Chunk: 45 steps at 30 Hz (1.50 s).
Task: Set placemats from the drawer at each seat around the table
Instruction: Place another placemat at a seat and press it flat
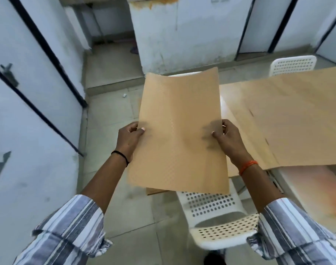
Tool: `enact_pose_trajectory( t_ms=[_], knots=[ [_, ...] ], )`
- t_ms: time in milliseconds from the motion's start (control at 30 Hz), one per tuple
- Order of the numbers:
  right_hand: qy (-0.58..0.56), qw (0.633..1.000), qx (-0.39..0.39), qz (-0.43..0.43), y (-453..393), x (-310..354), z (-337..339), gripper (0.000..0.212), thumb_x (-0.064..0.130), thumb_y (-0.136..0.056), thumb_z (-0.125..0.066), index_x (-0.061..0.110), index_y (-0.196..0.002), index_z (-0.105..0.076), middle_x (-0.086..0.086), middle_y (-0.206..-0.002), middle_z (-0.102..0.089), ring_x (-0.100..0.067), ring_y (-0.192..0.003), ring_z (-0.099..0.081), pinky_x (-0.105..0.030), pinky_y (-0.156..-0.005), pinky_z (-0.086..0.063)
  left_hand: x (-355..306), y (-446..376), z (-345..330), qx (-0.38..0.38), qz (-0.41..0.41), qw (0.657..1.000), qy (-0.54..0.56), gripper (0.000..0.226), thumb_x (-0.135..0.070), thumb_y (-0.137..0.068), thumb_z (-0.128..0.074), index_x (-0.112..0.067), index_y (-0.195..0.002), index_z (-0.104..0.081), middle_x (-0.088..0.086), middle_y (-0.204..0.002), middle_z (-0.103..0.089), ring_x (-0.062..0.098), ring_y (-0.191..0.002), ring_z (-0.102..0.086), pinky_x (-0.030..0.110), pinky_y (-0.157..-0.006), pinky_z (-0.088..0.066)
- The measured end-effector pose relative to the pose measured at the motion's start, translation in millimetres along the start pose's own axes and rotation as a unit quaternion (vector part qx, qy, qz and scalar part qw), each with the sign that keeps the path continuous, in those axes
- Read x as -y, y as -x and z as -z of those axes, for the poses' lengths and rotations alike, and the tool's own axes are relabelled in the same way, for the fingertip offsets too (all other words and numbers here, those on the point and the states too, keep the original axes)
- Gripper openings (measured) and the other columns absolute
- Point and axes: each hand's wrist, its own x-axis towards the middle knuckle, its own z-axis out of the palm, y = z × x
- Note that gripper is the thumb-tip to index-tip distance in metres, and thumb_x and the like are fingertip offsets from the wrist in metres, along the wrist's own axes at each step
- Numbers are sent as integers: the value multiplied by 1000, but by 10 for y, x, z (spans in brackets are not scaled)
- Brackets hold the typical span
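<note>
Both hands hold one tan placemat (179, 131) up in the air, w/ its long side running away from the person. Left hand (130, 137) pinches the left edge about halfway down, thumb on top, fingers curled under. Right hand (227, 136) grips the right edge at the same height, thumb on the face, fingers tucked behind. The mat sags a little & shows a faint dotted weave near its lower part. It hangs over the floor (113, 115) & the left end of the bench (230, 96), not touching either as far as one can tell.

A larger tan sheet (289, 119) lies flat on the bench to the right, covering most of the top; its near edge runs just beside the right wrist. Whether it is one mat or several overlapping, can't tell.

White perforated chair (218, 217) sits directly below the held mat, pushed toward the bench. 2nd white perforated chair (293, 65) stands at the far side of the bench.

Black band (121, 156) on the left wrist, orange band (248, 166) on the right. Striped sleeves (71, 232) rolled to the forearm on both arms. White walls w/ black frames on the left & at the back.
</note>
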Motion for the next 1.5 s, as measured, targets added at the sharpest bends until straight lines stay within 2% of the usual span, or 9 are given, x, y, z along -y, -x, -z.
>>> enact_pose_trajectory(
  t_ms=[100,167,300,400,567,767,1000,1167,1500],
  knots=[
    [-4,1000,23,3,146,178,-481,28,1,-93,-53,10,-119,-57,-5,-109,-66,-16,-88,-68,-29,-58,-59,-17,25,519,-24,-5,1000,9,21,-5,-92,-60,-16,-107,-70,-8,-92,-71,5,-78,-65,19,-72,-54],
    [-1,999,43,7,204,283,-767,28,1,-94,-51,10,-121,-55,-4,-108,-65,-16,-86,-68,-25,-54,-57,-6,7,823,-34,-12,999,10,21,-6,-92,-61,-16,-108,-71,-7,-96,-71,7,-83,-65,19,-74,-53],
    [13,998,62,8,189,406,-1183,31,4,-94,-52,12,-124,-55,-7,-114,-66,-24,-96,-69,-40,-69,-62,11,-76,1229,-58,-15,998,19,20,-6,-93,-60,-17,-108,-69,-8,-92,-69,2,-79,-63,10,-62,-51],
    [14,997,70,5,73,488,-1428,33,5,-93,-53,14,-124,-55,-7,-115,-67,-28,-99,-69,-50,-77,-61,39,-222,1425,-67,-13,997,27,21,-7,-93,-60,-13,-111,-70,-5,-95,-71,5,-81,-64,13,-65,-53],
    [14,998,64,-4,-279,563,-1862,31,3,-91,-53,15,-120,-55,-7,-113,-67,-29,-96,-69,-47,-73,-62,94,-672,1696,-75,8,997,27,23,-12,-93,-62,-11,-114,-70,-1,-104,-71,14,-95,-65,25,-84,-54],
    [11,999,40,-1,-1067,615,-2419,30,5,-90,-53,17,-118,-56,-8,-113,-66,-31,-95,-69,-50,-73,-61,47,-1678,1858,-69,10,997,23,19,-13,-94,-62,-13,-111,-70,-5,-96,-69,7,-84,-62,19,-70,-50],
    [14,999,-47,-10,-2243,795,-2795,30,7,-91,-55,16,-120,-57,-2,-113,-65,-23,-102,-65,-46,-87,-57,-343,-3265,1700,-11,19,1000,-18,12,-14,-92,-63,-21,-98,-72,2,-103,-73,21,-96,-67,37,-90,-55],
    [5,994,-102,-34,-2829,947,-2881,30,5,-91,-55,17,-118,-57,0,-114,-65,-22,-104,-64,-44,-89,-56,-623,-4122,1510,44,15,999,-24,17,-14,-92,-63,-28,-87,-71,-3,-95,-73,20,-89,-68,37,-86,-56],
    [38,966,-241,-87,-3634,975,-3010,22,10,-94,-54,20,-113,-55,3,-108,-62,-21,-101,-62,-39,-87,-54,-738,-5685,970,210,39,976,-37,12,-16,-92,-65,-17,-99,-74,4,-99,-75,22,-89,-69,37,-83,-57]
  ],
)
